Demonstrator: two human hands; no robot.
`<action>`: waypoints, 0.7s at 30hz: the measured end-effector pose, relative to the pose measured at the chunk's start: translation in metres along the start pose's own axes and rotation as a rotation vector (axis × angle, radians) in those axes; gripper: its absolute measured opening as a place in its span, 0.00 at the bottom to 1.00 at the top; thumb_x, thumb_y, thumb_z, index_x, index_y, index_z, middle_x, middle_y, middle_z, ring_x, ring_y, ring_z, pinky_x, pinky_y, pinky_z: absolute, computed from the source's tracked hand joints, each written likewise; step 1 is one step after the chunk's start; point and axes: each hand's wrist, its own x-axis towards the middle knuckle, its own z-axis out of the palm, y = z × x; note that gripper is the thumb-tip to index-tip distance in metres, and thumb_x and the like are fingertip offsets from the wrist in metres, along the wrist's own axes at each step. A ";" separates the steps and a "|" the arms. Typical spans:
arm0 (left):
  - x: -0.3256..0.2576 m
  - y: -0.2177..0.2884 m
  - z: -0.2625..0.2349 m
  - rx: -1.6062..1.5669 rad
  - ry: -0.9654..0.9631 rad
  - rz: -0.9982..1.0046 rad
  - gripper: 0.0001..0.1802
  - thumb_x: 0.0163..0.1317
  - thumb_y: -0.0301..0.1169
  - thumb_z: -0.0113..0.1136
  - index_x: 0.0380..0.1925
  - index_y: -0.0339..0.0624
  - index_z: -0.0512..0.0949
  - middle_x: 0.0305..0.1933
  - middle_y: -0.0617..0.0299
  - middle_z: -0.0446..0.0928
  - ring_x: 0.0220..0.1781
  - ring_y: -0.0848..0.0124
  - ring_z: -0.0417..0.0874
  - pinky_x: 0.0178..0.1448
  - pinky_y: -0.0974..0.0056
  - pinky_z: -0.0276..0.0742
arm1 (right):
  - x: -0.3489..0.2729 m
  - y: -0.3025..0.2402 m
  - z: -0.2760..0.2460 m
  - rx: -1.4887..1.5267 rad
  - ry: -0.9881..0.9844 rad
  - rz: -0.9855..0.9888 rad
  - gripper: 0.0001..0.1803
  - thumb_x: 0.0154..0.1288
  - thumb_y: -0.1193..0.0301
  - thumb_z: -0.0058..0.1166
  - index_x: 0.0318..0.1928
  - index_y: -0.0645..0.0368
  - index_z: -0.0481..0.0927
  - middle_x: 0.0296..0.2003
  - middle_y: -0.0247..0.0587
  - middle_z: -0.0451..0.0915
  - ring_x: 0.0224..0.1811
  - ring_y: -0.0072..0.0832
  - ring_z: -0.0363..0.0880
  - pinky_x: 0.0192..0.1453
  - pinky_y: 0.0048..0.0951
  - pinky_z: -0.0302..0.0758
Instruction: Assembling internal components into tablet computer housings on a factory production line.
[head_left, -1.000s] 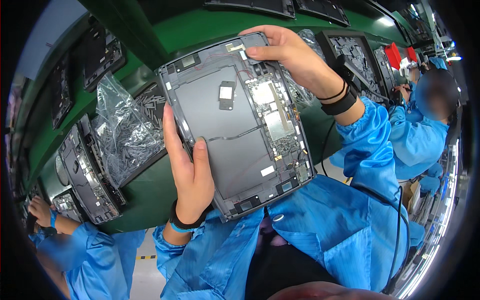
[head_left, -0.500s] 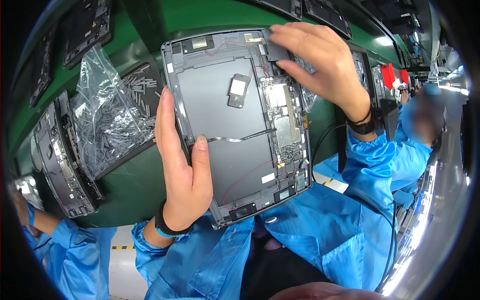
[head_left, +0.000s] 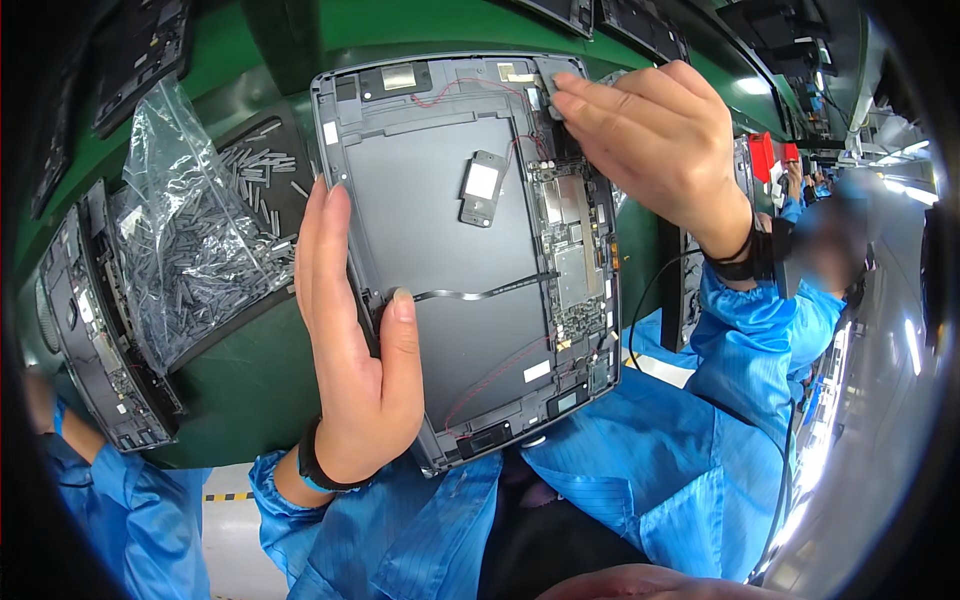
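An opened tablet housing (head_left: 425,210) lies tilted in front of me, its dark inside facing up. My left hand (head_left: 365,380) holds its left edge, fingers along the side and thumb over the rim. At the upper right corner my right hand (head_left: 665,140) pinches a small dark grey flat piece (head_left: 553,88); the fingers partly cover it. A loose speaker module (head_left: 482,190) with a white label rests inside the housing on thin red wires. A black ribbon cable (head_left: 480,294) crosses to the circuit board (head_left: 572,265) along the right side.
Left of the housing, a clear plastic bag (head_left: 180,230) and many small grey strips (head_left: 255,165) lie on a black tray (head_left: 215,335). Another opened housing (head_left: 95,330) stands farther left. A black cable (head_left: 640,300) runs at right. Co-workers in blue sit on both sides.
My right fingers have closed from a spread pose onto the dark grey piece at the corner, which now looks lifted. My left hand keeps its hold. The view has shifted slightly.
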 end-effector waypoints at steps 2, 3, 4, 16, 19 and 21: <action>0.001 0.002 -0.001 0.025 -0.007 0.013 0.35 0.61 0.22 0.48 0.69 0.27 0.52 0.74 0.35 0.50 0.75 0.44 0.53 0.76 0.48 0.45 | -0.002 0.001 0.003 0.076 0.032 0.056 0.15 0.45 0.76 0.65 0.38 0.60 0.84 0.39 0.34 0.86 0.31 0.26 0.79 0.35 0.26 0.75; 0.001 0.004 -0.002 0.054 -0.014 0.027 0.35 0.61 0.22 0.50 0.69 0.27 0.53 0.73 0.35 0.49 0.75 0.44 0.53 0.76 0.48 0.45 | -0.004 0.001 0.004 0.164 0.073 0.122 0.15 0.45 0.78 0.66 0.38 0.60 0.84 0.38 0.35 0.86 0.29 0.27 0.79 0.34 0.26 0.76; 0.002 0.007 -0.003 0.057 -0.010 0.024 0.35 0.61 0.22 0.50 0.69 0.27 0.53 0.73 0.35 0.49 0.75 0.44 0.53 0.76 0.48 0.45 | -0.005 0.001 0.007 0.254 0.116 0.186 0.14 0.46 0.79 0.67 0.38 0.60 0.85 0.37 0.35 0.86 0.28 0.27 0.79 0.32 0.26 0.76; 0.093 0.071 -0.032 0.802 -0.189 0.481 0.07 0.54 0.24 0.63 0.33 0.37 0.80 0.40 0.54 0.80 0.47 0.55 0.78 0.52 0.58 0.73 | 0.001 -0.009 0.024 0.023 0.401 0.037 0.13 0.47 0.76 0.64 0.37 0.57 0.82 0.36 0.32 0.84 0.30 0.28 0.80 0.32 0.27 0.77; 0.138 0.058 0.002 0.725 -0.281 0.590 0.09 0.55 0.25 0.62 0.37 0.37 0.80 0.40 0.52 0.80 0.47 0.55 0.79 0.52 0.59 0.74 | -0.017 -0.010 0.025 -0.112 0.282 0.050 0.15 0.45 0.71 0.58 0.37 0.57 0.80 0.38 0.31 0.82 0.29 0.23 0.76 0.30 0.25 0.72; 0.148 0.039 0.006 0.720 -0.267 0.565 0.10 0.56 0.25 0.62 0.39 0.37 0.80 0.41 0.52 0.81 0.48 0.54 0.79 0.53 0.58 0.74 | -0.007 -0.017 0.023 -0.133 0.287 0.056 0.13 0.43 0.70 0.57 0.34 0.57 0.79 0.35 0.30 0.80 0.29 0.23 0.75 0.30 0.24 0.71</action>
